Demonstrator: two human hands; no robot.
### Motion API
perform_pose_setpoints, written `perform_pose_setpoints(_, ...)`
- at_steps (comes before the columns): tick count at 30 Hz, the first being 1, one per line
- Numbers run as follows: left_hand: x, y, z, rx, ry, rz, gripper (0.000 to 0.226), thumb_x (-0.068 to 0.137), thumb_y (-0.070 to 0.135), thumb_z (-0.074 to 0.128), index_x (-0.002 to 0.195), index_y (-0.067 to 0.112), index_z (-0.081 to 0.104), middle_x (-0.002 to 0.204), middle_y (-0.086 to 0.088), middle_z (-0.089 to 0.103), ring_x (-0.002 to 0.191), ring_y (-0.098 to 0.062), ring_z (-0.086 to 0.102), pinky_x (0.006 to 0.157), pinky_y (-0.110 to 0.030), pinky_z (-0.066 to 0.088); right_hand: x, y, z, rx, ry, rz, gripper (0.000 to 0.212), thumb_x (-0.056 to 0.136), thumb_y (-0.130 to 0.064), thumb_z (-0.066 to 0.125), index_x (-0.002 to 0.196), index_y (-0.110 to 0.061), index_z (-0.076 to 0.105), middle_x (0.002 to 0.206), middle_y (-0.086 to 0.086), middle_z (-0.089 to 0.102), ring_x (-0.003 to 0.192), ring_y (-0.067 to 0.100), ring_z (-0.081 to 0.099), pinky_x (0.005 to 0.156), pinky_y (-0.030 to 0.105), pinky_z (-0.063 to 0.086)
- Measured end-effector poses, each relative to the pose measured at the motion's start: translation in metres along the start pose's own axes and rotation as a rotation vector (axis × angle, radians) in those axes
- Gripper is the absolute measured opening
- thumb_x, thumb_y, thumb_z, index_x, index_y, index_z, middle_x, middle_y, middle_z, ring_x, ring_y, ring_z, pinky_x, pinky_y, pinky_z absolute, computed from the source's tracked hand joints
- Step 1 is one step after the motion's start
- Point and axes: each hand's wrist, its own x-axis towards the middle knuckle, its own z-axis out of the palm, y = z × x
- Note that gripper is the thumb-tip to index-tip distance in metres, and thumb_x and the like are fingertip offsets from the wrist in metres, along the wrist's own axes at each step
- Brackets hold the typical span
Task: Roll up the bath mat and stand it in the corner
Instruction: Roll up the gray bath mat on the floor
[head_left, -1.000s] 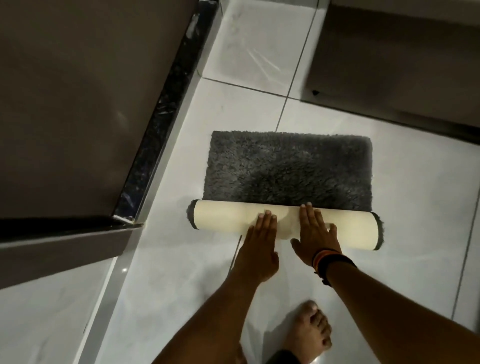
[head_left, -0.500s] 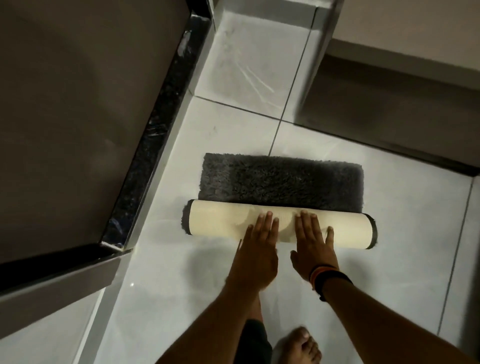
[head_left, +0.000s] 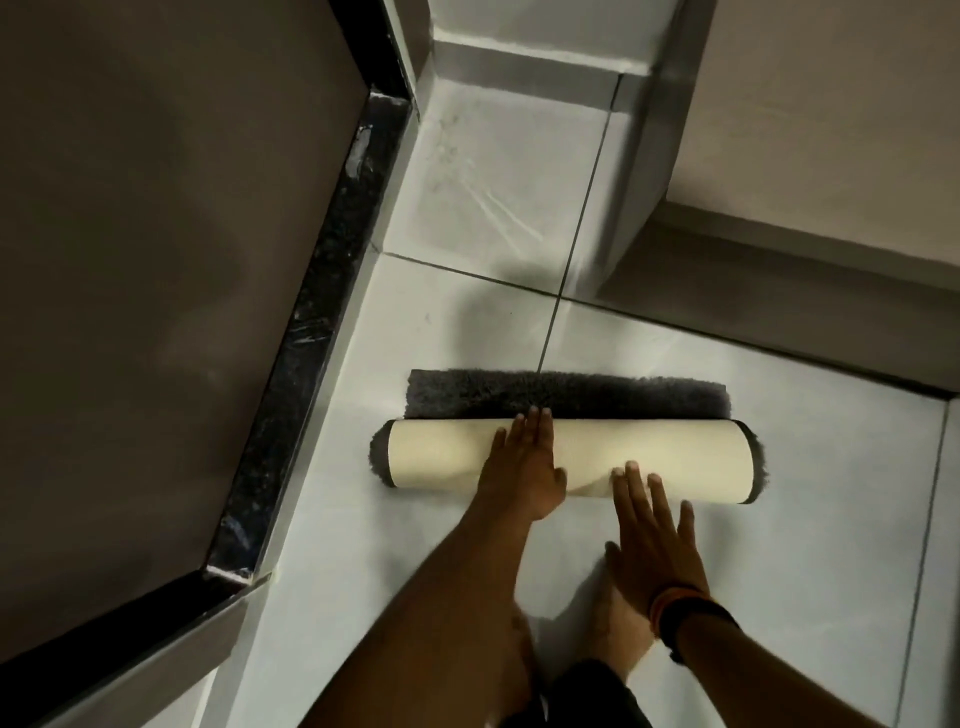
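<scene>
The bath mat (head_left: 691, 457) lies on the white tiled floor, almost fully rolled into a thick cream-backed tube. Only a narrow strip of its dark grey pile (head_left: 597, 397) still lies flat beyond the roll. My left hand (head_left: 524, 467) rests flat on top of the roll, fingers reaching its far edge. My right hand (head_left: 652, 540) sits lower, palm down, with just the fingertips touching the roll's near side. Neither hand grips anything.
A dark door or panel with a black marble threshold (head_left: 317, 338) runs along the left. A wall corner with pale skirting (head_left: 524, 62) lies ahead. A grey wall and its base (head_left: 779, 270) stand at right. My bare feet (head_left: 618, 629) are below the hands.
The roll has advanced away from me and grown thicker, leaving far less grey pile flat. My right hand has slid back toward me while the left stays on top.
</scene>
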Motion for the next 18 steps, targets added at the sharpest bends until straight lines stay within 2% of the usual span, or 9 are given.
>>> perform_pose_setpoints(2, 0.002, -0.001, -0.004, 0.028, 0.152, 0.075, 0.073, 0.108, 0.033, 0.038, 0.165, 0.010, -0.003, 0.174, -0.010, -0.005, 0.161, -0.026, -0.004, 0.132, -0.043, 0.003, 0.021, -0.002, -0.015, 0.030, 0.091, -0.023, 0.098, 0.093, -0.032, 0.053, 0.148, -0.022, -0.027, 0.161, 0.002, -0.027, 0.150, 0.028, -0.017, 0.121, 0.059, 0.008)
perform_pose_setpoints(5, 0.000, 0.006, 0.006, 0.033, 0.488, 0.393, 0.058, 0.106, 0.025, 0.047, 0.158, 0.002, 0.033, 0.167, -0.017, 0.029, 0.157, -0.032, 0.025, 0.129, -0.047, 0.023, 0.051, -0.002, -0.042, 0.120, 0.160, -0.068, 0.090, 0.093, -0.033, 0.054, 0.154, -0.023, -0.012, 0.164, 0.002, -0.014, 0.151, 0.027, -0.012, 0.122, 0.056, 0.007)
perform_pose_setpoints(7, 0.002, 0.016, 0.012, 0.016, 0.439, 0.441, 0.058, 0.107, 0.032, 0.045, 0.158, 0.005, 0.036, 0.166, -0.014, 0.032, 0.158, -0.029, 0.025, 0.129, -0.047, 0.023, 0.059, -0.001, -0.052, 0.271, 0.241, -0.070, 0.080, 0.095, -0.032, 0.052, 0.155, -0.023, 0.000, 0.165, 0.004, -0.005, 0.151, 0.025, -0.008, 0.123, 0.052, 0.005)
perform_pose_setpoints(9, 0.011, 0.022, 0.013, 0.029, 0.334, 0.364, 0.064, 0.108, 0.044, 0.037, 0.162, 0.012, 0.028, 0.171, -0.008, 0.021, 0.161, -0.026, 0.012, 0.130, -0.047, 0.013, 0.058, 0.000, -0.053, 0.438, 0.449, 0.007, 0.071, 0.095, -0.032, 0.053, 0.154, -0.020, 0.015, 0.165, 0.009, 0.009, 0.152, 0.027, 0.002, 0.123, 0.048, 0.010)
perform_pose_setpoints(12, 0.036, 0.025, -0.003, 0.064, 0.251, 0.281, 0.074, 0.105, 0.057, 0.032, 0.166, 0.019, 0.012, 0.174, -0.002, 0.006, 0.162, -0.022, 0.000, 0.131, -0.046, 0.002, 0.057, 0.010, -0.044, 0.951, 0.679, 0.473, 0.071, 0.093, -0.048, 0.047, 0.147, -0.006, 0.030, 0.157, 0.021, 0.030, 0.147, 0.034, 0.023, 0.120, 0.046, 0.022)
perform_pose_setpoints(13, 0.046, 0.026, -0.011, 0.038, 0.220, 0.262, 0.077, 0.104, 0.059, 0.032, 0.166, 0.020, 0.009, 0.174, -0.001, 0.004, 0.162, -0.020, -0.001, 0.131, -0.046, 0.001, 0.063, 0.016, -0.042, 1.251, 0.624, 0.692, 0.077, 0.093, -0.056, 0.042, 0.148, -0.004, 0.030, 0.154, 0.022, 0.035, 0.143, 0.036, 0.031, 0.117, 0.046, 0.027)
perform_pose_setpoints(15, 0.063, 0.027, -0.027, -0.002, 0.186, 0.243, 0.079, 0.102, 0.064, 0.030, 0.166, 0.022, 0.007, 0.174, 0.001, 0.006, 0.162, -0.019, 0.001, 0.131, -0.046, 0.002, 0.077, 0.029, -0.042, 1.978, 0.302, 0.965, 0.087, 0.090, -0.071, 0.029, 0.151, -0.009, 0.024, 0.154, 0.021, 0.036, 0.138, 0.040, 0.038, 0.111, 0.050, 0.035)
perform_pose_setpoints(16, 0.070, 0.028, -0.035, -0.017, 0.172, 0.238, 0.080, 0.102, 0.065, 0.028, 0.166, 0.023, 0.008, 0.174, 0.001, 0.008, 0.162, -0.019, 0.002, 0.131, -0.046, 0.002, 0.084, 0.036, -0.043, 2.289, 0.175, 0.967, 0.094, 0.086, -0.078, 0.024, 0.152, -0.010, 0.024, 0.155, 0.020, 0.034, 0.139, 0.042, 0.037, 0.112, 0.055, 0.035)
perform_pose_setpoints(18, 0.081, 0.029, -0.049, -0.039, 0.171, 0.225, 0.079, 0.101, 0.067, 0.027, 0.165, 0.022, 0.014, 0.173, -0.001, 0.017, 0.161, -0.020, 0.010, 0.131, -0.046, 0.007, 0.103, 0.044, -0.047, 2.632, 0.094, 0.847, 0.109, 0.076, -0.088, 0.020, 0.150, -0.009, 0.027, 0.157, 0.019, 0.032, 0.141, 0.044, 0.033, 0.113, 0.063, 0.030)
